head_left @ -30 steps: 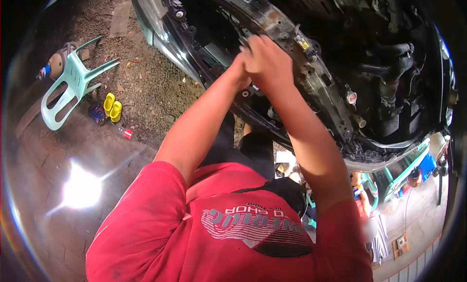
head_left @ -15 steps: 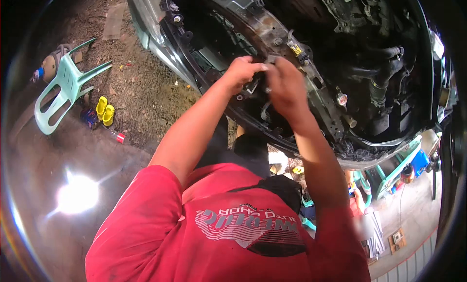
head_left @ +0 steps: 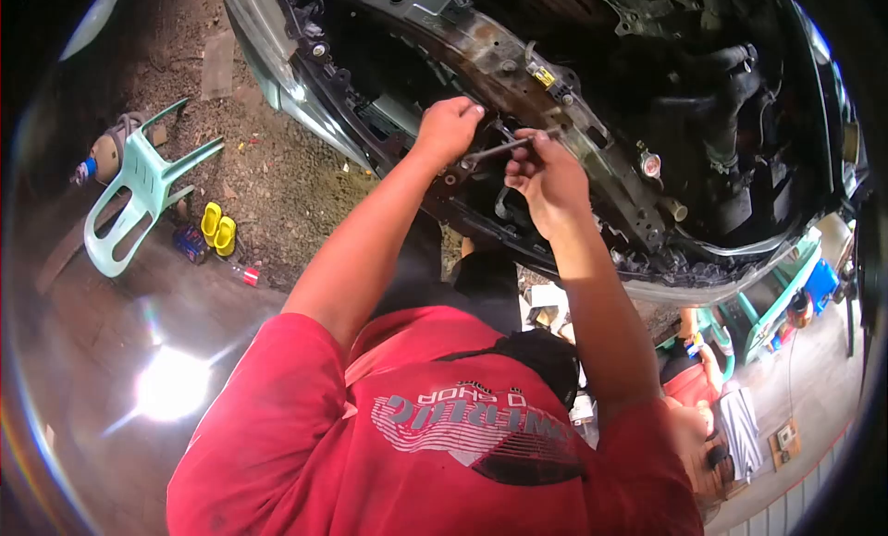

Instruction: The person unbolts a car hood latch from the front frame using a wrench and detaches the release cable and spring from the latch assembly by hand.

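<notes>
My right hand (head_left: 553, 177) grips a slim metal wrench (head_left: 498, 151) between thumb and fingers. The wrench points left, across the gap between my hands, and its far end is close to my left hand (head_left: 448, 129). That hand is closed, fingers curled in, at the dark front frame of a car; whatever it may hold is hidden. Just beyond both hands runs the worn metal crossbeam (head_left: 490, 46) at the car's front. A yellow-labelled part (head_left: 544, 76) sits on this beam above my right hand.
The engine bay (head_left: 684, 120) lies beyond the crossbeam, with a black hose (head_left: 735, 120). To the left, a pale green plastic chair (head_left: 139, 189) lies tipped over near yellow clogs (head_left: 218, 229). Another person (head_left: 694, 388) is low at the right, by a green chair (head_left: 784, 295).
My hands have moved apart, and the right one has turned, bringing the wrench into plain sight. The view has shifted slightly, and the person at lower right shows more.
</notes>
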`<state>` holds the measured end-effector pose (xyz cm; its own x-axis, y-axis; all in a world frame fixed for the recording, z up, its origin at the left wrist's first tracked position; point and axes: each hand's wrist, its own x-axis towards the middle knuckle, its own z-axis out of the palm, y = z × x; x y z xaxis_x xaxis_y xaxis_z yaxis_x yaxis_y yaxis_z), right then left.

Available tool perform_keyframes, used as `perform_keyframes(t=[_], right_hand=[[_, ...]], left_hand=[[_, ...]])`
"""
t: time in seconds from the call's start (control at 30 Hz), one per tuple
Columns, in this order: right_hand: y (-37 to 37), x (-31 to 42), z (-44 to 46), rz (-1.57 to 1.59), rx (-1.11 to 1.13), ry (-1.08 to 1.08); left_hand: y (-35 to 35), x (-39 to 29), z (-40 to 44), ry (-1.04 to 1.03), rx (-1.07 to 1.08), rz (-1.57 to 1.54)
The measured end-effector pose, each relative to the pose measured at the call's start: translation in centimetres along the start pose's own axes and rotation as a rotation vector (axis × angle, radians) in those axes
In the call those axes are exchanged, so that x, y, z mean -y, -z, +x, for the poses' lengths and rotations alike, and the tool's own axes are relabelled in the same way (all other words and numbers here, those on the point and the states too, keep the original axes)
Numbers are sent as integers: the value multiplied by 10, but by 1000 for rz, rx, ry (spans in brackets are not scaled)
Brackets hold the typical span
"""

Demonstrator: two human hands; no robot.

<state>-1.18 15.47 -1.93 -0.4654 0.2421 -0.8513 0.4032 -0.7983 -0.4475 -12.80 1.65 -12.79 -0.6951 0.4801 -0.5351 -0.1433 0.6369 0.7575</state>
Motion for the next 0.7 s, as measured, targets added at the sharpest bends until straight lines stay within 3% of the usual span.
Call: perform_keyframes(t=[0.13, 0.2, 0.37, 0.43, 0.5, 0.57, 0.6, 0.67, 0.7], right_hand=[[-21, -10, 8, 3, 2, -33], [-24, -10, 8, -31, 3, 2], [12, -12, -5, 54, 1, 113], [20, -7, -12, 49, -101, 308], [34, 7, -21, 99, -136, 208], [57, 6, -10, -222, -113, 160], [54, 2, -7, -220, -115, 160], [39, -10, 0, -1042, -181, 601], [33, -15, 5, -1099, -194, 593]], left_hand=[[15, -7, -1, 176, 106, -116], [9, -8, 4, 224, 200, -471], [-10, 2, 11, 211, 148, -464], [-11, 3, 7, 188, 147, -554], [-12, 7, 7, 164, 111, -490], [-15, 8, 4, 140, 78, -426], [-14, 4, 3, 104, 48, -309], [-13, -3, 1, 68, 19, -188], [-14, -6, -1, -12, -32, -103]])
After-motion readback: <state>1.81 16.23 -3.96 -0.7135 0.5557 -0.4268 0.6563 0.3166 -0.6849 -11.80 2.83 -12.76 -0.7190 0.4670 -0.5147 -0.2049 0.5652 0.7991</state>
